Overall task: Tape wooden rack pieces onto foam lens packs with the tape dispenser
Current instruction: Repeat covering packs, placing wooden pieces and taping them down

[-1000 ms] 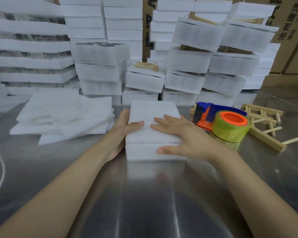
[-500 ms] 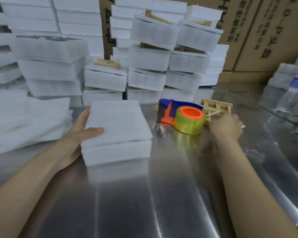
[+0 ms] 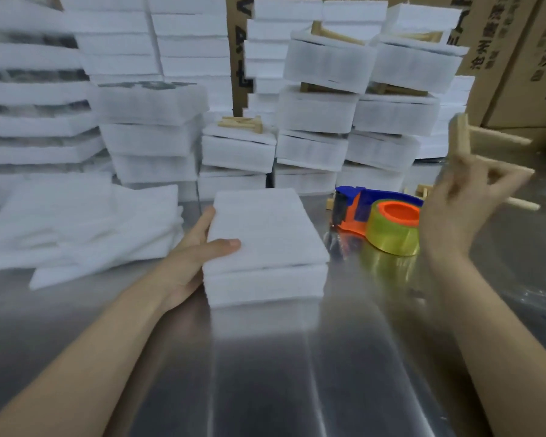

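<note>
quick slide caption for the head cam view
Left hand holds a foam lens pack on the steel table; right hand holds a wooden rack piece raised beside the tape dispenser.

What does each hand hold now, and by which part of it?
Left hand: the foam pack, at its left edge, thumb on top. Right hand: a wooden rack piece, in the air, by its pegs; blur hides the exact grip.
</note>
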A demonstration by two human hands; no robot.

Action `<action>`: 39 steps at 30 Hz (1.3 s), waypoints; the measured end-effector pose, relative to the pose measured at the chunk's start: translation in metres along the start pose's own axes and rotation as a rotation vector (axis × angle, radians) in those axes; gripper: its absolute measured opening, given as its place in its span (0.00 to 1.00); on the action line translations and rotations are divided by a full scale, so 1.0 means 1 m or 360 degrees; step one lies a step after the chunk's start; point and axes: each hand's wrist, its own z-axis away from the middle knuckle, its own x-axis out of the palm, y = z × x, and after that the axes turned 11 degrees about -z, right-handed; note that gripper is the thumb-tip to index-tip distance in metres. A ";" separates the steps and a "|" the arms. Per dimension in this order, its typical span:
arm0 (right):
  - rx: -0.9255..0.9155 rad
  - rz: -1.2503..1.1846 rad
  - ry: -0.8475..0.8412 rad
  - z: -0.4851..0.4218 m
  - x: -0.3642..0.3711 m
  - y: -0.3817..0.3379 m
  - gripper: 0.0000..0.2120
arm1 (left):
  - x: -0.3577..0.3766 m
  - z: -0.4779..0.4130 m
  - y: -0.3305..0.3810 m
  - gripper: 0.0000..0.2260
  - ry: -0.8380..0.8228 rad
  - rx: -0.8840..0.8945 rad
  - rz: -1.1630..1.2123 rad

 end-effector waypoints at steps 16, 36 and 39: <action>-0.0157 0.0065 -0.1939 0.079 0.027 -0.069 0.23 | 0.003 0.004 0.006 0.30 -0.0005 -0.0023 -0.0002; 0.0069 -0.0321 -0.1758 0.096 0.033 -0.068 0.07 | 0.006 0.009 0.010 0.37 -0.0044 -0.0006 -0.0051; -0.0148 -0.0178 -0.1841 0.097 0.033 -0.067 0.12 | 0.006 0.009 0.010 0.37 -0.0049 -0.0009 -0.0047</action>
